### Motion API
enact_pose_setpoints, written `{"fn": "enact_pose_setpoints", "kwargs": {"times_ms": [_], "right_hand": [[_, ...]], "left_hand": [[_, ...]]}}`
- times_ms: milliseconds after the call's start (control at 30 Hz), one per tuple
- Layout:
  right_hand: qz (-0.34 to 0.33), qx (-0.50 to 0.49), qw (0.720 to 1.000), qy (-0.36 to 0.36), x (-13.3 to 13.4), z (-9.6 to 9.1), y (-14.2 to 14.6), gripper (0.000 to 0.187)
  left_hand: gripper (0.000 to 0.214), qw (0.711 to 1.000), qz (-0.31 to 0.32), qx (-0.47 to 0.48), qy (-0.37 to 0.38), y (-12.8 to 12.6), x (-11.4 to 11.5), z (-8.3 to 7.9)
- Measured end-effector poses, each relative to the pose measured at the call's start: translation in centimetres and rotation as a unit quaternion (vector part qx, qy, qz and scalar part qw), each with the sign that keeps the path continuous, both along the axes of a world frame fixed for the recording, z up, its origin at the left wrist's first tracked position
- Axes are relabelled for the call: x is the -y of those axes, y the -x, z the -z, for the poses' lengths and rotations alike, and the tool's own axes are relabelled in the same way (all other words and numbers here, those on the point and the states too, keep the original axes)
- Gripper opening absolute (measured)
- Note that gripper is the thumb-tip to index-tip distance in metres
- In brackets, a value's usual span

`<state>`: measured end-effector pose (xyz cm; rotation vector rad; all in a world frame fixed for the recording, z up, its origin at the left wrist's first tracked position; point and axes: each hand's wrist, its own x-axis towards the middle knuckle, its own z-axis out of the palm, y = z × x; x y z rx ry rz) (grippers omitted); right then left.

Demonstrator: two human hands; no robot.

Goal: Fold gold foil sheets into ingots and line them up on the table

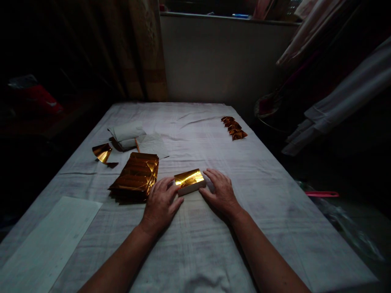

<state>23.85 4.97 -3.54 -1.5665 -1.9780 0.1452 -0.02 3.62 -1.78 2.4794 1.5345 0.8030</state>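
Note:
A folded piece of shiny gold foil paper [190, 178] lies on the cloth-covered table between my hands, its pale underside showing along the near edge. My left hand [160, 203] is at its left end, fingertips against the corner and thumb stretched out in front. At the right end my right hand [221, 191] rests with fingers spread, its thumb by the near corner. Neither hand is closed round the paper. Just beyond my left fingers sits a stack of gold foil sheets [134, 175], partly hidden by that hand.
Several folded gold pieces [234, 128] stand in a row at the far right. A curled gold strip [103, 153] and crumpled pale paper [126, 134] lie at the far left. A white sheet [55, 240] covers the near left. Clothes [345, 97] hang beyond the right edge.

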Motion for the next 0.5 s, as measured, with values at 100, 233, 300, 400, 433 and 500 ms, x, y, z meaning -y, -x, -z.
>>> {"fn": "enact_pose_setpoints", "kwargs": {"times_ms": [100, 233, 300, 400, 433, 500], "right_hand": [[-0.012, -0.004, 1.0, 0.002, 0.06, -0.35, 0.01, 0.047], [-0.03, 0.001, 1.0, -0.002, 0.04, -0.33, -0.17, 0.032], [-0.036, 0.009, 0.999, -0.011, -0.01, -0.14, -0.28, 0.025], [-0.045, 0.013, 0.998, -0.03, -0.1, 0.1, -0.37, 0.016], [-0.047, 0.013, 0.998, -0.035, -0.13, 0.14, -0.39, 0.014], [-0.051, 0.013, 0.998, -0.041, -0.18, 0.16, -0.42, 0.012]], "left_hand": [[0.022, 1.0, 0.005, -0.001, -0.007, -0.02, 0.06, -0.02], [0.021, 1.0, 0.01, -0.001, -0.013, -0.03, 0.13, -0.05], [0.021, 1.0, 0.012, -0.002, -0.012, -0.02, 0.12, -0.06], [0.021, 1.0, 0.011, -0.002, -0.009, 0.01, 0.09, -0.06], [0.022, 1.0, 0.011, -0.002, -0.007, 0.01, 0.07, -0.06], [0.023, 1.0, 0.015, -0.005, -0.002, 0.04, 0.02, -0.03]]}}
